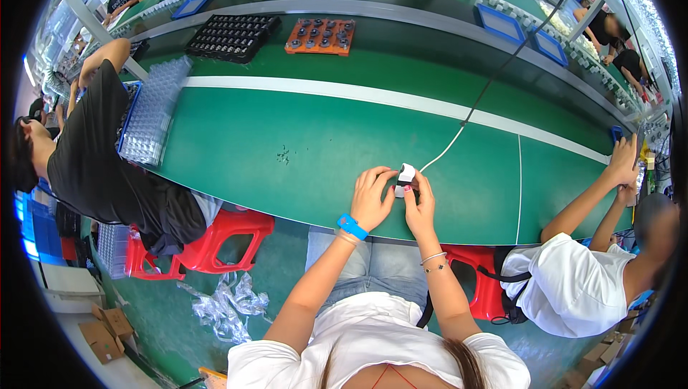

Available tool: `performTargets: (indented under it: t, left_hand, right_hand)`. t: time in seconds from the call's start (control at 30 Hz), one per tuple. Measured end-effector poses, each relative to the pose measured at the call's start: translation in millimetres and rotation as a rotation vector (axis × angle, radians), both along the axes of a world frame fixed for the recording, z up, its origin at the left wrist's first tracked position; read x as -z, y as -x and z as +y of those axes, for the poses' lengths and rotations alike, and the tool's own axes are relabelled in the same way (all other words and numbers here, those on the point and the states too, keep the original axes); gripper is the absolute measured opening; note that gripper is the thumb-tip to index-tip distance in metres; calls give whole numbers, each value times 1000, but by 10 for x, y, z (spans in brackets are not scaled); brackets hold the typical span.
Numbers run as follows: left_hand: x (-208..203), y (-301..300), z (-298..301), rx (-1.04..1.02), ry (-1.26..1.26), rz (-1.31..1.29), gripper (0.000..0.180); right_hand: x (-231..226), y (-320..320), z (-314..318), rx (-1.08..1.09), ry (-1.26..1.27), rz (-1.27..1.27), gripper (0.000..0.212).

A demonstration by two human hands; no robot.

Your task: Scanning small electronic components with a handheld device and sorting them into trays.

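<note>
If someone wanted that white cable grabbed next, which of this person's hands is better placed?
Probably the right hand: it is nearer the cable, which runs away toward the person's right. The left hand is on the other side of the white piece.

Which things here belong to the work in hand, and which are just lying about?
In use:
white-and-black device, between left hand and right hand
white cable, apparently attached

Seemingly lying about:
crumpled clear plastic, on floor
dark specks, on table
orange tray, untouched
</note>
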State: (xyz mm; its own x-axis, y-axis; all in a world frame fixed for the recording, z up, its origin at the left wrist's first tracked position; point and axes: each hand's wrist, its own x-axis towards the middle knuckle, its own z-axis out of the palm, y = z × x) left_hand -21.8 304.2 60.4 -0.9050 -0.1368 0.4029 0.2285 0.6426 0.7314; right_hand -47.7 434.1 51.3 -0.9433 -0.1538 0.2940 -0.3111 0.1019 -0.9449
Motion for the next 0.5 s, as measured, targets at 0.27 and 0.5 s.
performTargets:
  t: [0.27,0.5]
  left_hand:
    - [-44,23,142,-2,2,9,33]
    - [-46,36,256,-2,0,6,38]
  right_hand:
    - [-32,19,159,-21,-17,-32,38]
    - [-34,36,260,-11,-3,-21,38]
